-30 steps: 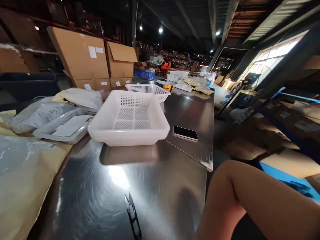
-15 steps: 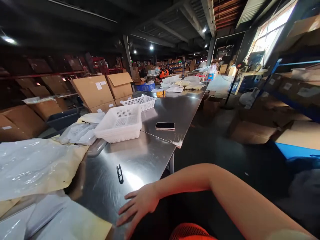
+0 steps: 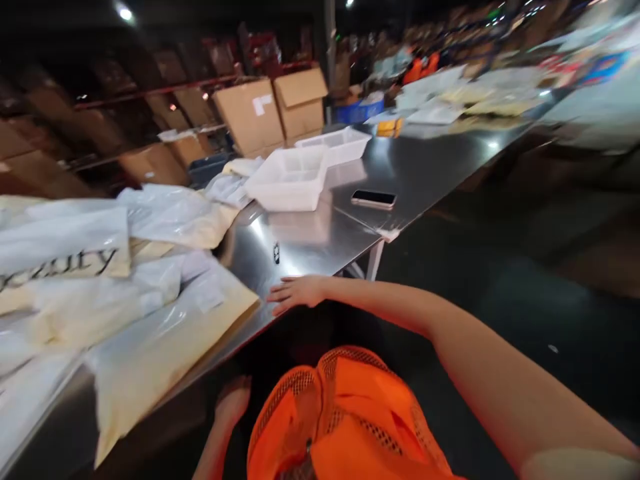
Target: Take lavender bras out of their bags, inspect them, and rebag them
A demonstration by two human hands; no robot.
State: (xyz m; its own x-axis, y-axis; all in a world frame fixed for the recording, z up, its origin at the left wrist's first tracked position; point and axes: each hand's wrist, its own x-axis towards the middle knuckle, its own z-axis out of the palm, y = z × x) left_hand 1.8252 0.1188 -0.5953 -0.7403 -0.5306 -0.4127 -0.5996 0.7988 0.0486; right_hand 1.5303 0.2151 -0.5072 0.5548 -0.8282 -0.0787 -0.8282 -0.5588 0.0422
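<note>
My right hand (image 3: pixel 296 293) rests on the near edge of the steel table (image 3: pixel 307 248), fingers spread and nothing held. Just beyond its fingertips lie small black thread snips (image 3: pixel 277 253). Below the table's edge, beside my orange vest, is my left hand (image 3: pixel 234 399); its fingers are dark and blurred, so their pose is unclear. Several white plastic mailing bags with yellowish edges, among them a front bag (image 3: pixel 170 333), are heaped on the left of the table. One bag carries large dark lettering.
A white plastic basket (image 3: pixel 290 183) stands past the snips, with another basket (image 3: pixel 345 148) behind it. A phone (image 3: pixel 374 199) lies flat near a joint in the tabletop. Cardboard boxes (image 3: pixel 250 117) stand behind the table. More bags and people in orange are farther off.
The view has tilted down and swung left, bringing my left hand, the vest and more of the bag heap into sight. My right hand stays flat on the table edge.
</note>
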